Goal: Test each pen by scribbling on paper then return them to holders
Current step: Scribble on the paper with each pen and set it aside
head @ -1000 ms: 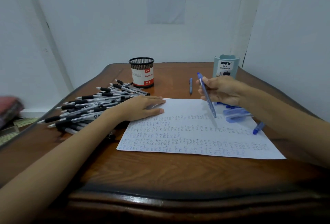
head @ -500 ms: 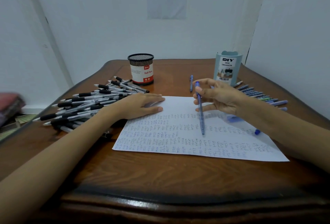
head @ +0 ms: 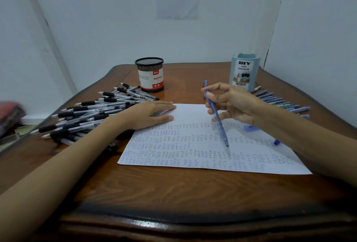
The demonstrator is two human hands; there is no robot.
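A white sheet of paper (head: 193,156) covered in rows of blue scribbles lies on the wooden table. My left hand (head: 148,114) rests flat on its top left corner. My right hand (head: 235,104) holds a blue pen (head: 218,120), tip down just above the lower rows of marks. A black mesh holder (head: 150,74) with a red and white label stands at the back. A pale blue desk organizer (head: 244,71) stands at the back right. A heap of black-grip pens (head: 90,114) lies on the left. Several blue pens (head: 278,101) lie on the right.
One blue pen (head: 205,85) lies alone behind my right hand. A blue pen end (head: 276,142) shows beside my right forearm, and a blue cap-like piece (head: 251,127) sits under my right wrist. Walls close in behind and on the right. The table's front edge (head: 173,220) is near me.
My right hand has swung the blue pen from raised over the sheet's right side down toward its lower rows. The left hand has stayed on the paper. The camera tilted down slightly.
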